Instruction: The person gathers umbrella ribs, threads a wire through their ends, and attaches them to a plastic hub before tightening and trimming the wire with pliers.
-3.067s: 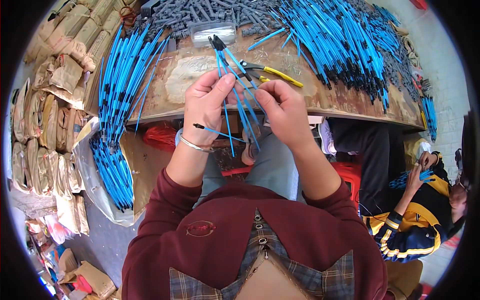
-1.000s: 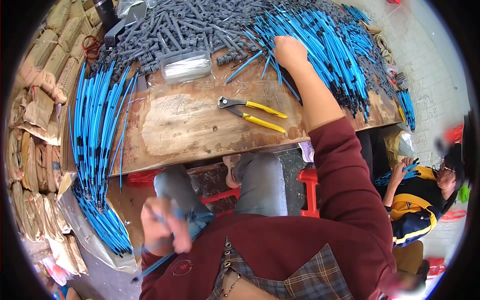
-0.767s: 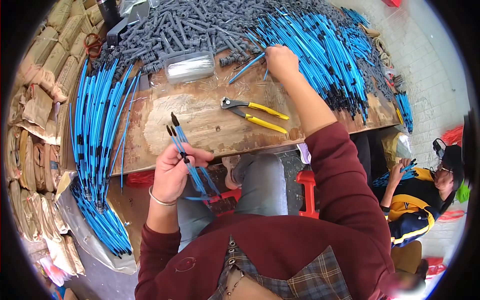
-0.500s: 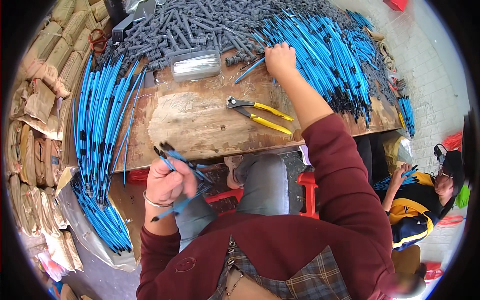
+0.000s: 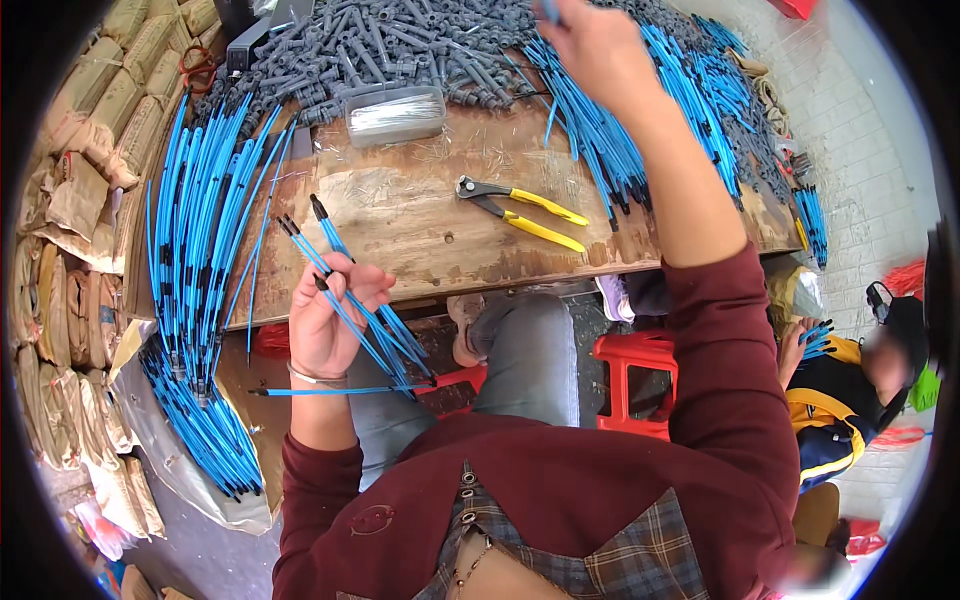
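My left hand [image 5: 325, 315] is closed around several thin blue rods [image 5: 372, 330] with black end pieces, held over my lap just off the table's front edge. The rods fan out at different angles, one lying nearly level across the wrist. My right hand [image 5: 602, 55] is raised over the large pile of blue rods [image 5: 588, 135] at the table's back right. A short bit of a blue rod [image 5: 548, 10] shows at its fingertips, by the picture's upper edge; the remainder is out of view. Between my hands, yellow-handled pincers [image 5: 520, 213] lie on the wooden table [image 5: 385, 225].
Grey plastic fittings [image 5: 390, 50] are heaped along the back, behind a clear box of thin white pins [image 5: 396, 118]. A bundle of blue rods [image 5: 205, 230] hangs over the left edge beside stacked brown packages [image 5: 80, 210]. A co-worker [image 5: 850, 390] sits at right near a red stool [image 5: 635, 385].
My right hand has moved up and away from the near part of the rod pile. My left hand has lowered slightly and opened out its bunch, so the rods are spread.
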The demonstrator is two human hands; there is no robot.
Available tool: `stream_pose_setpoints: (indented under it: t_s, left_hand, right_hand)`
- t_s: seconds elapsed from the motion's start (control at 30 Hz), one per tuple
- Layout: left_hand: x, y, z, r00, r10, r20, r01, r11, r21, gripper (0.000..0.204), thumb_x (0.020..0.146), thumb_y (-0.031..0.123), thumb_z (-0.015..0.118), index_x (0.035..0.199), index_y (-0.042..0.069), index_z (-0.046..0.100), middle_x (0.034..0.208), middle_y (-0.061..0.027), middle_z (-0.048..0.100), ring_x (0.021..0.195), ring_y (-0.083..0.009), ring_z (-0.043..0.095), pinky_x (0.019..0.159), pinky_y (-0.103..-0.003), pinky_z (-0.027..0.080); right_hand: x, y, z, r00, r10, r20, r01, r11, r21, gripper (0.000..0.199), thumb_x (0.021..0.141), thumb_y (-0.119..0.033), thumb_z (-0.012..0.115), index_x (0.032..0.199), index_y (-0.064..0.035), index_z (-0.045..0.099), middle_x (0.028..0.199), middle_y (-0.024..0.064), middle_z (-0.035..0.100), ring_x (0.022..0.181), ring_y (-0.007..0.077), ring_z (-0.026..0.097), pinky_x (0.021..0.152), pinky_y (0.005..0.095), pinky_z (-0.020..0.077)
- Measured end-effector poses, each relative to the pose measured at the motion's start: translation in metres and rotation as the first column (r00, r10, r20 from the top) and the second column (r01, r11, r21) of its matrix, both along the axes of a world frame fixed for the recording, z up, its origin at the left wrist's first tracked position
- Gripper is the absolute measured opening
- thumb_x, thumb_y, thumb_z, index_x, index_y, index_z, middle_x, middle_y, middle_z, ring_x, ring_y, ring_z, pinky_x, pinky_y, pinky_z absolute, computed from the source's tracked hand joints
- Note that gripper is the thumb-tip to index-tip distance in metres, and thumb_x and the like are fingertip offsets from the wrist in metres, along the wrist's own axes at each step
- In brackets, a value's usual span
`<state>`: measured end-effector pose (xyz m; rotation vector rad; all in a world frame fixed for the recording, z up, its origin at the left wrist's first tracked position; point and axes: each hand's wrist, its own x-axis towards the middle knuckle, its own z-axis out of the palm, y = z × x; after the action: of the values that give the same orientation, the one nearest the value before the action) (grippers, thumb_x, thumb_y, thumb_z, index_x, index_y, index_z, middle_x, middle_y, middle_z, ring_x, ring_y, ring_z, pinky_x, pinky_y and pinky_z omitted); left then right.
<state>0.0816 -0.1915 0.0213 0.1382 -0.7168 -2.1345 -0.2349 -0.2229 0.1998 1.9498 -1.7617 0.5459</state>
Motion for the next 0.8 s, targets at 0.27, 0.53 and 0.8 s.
stream_pose_setpoints:
  t_s: [0.27,0.53,0.8]
  left_hand:
    - [-0.009,-0.006,0.001,0.995,-0.099,-0.006,0.099,0.993,0.064,0.019,0.089,0.009,0.049,0.107,0.004,0.054,0.099,-0.0189,0.062,0.095,-0.0336,0.06,0.077,-0.041,0.052]
    - [-0.014,-0.001,0.0,0.99,-0.137,0.038,0.137,0.991,0.004,0.019,0.089,0.009,0.049,0.107,0.005,0.054,0.097,-0.018,0.063,0.094,-0.0331,0.061,0.076,-0.04,0.053]
    - [-0.019,-0.005,-0.001,0.982,-0.186,0.04,0.182,0.98,0.075,0.019,0.089,0.01,0.05,0.107,0.005,0.054,0.098,-0.0182,0.062,0.094,-0.0329,0.061,0.077,-0.039,0.053]
  right_hand:
    - [-0.027,0.021,0.009,0.988,-0.129,-0.085,0.144,0.969,0.202,0.013,0.077,-0.006,0.05,0.09,-0.001,0.051,0.074,0.0228,0.059,0.07,0.0407,0.057,0.063,0.0454,0.0472]
    - [-0.043,0.066,-0.036,0.958,-0.262,-0.115,0.283,0.814,0.507,0.017,0.077,-0.006,0.049,0.093,0.0007,0.051,0.08,0.0268,0.059,0.075,0.0441,0.057,0.068,0.0464,0.0472]
    - [-0.014,0.145,0.082,0.574,0.133,0.808,-0.192,0.981,-0.025,0.014,0.082,-0.013,0.054,0.091,-0.0025,0.052,0.077,0.0147,0.062,0.064,0.0241,0.057,0.057,0.0348,0.046]
